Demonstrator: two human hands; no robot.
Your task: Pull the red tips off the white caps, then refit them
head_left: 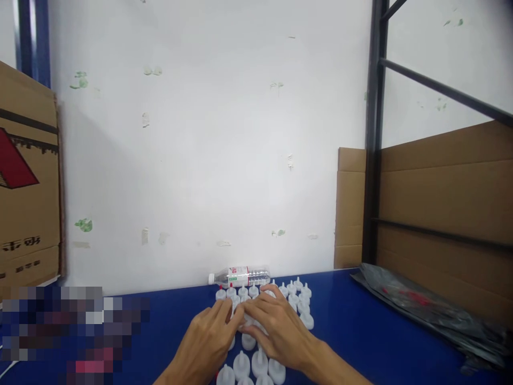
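Several white nozzle-topped pieces [241, 366], which look like small squeeze bottles, stand upright in a cluster in front of me. Two at the back left have red tips [220, 287]. My left hand [210, 332] reaches into the cluster from the left, fingers curled and close together; what they hold, if anything, is hidden. From the right, my right hand [276, 327] arches over the middle of the cluster, its fingers bent around a whitish piece [253, 322] that is mostly covered. The fingertips of both hands meet or nearly meet there.
A clear plastic bottle [239, 276] lies on its side against the wall, behind the cluster. On the blue table [168, 315], a grey plastic bag [425, 315] lies at the right. Cardboard boxes [28, 176] stand at the left. A black metal frame [373, 139] rises at the right.
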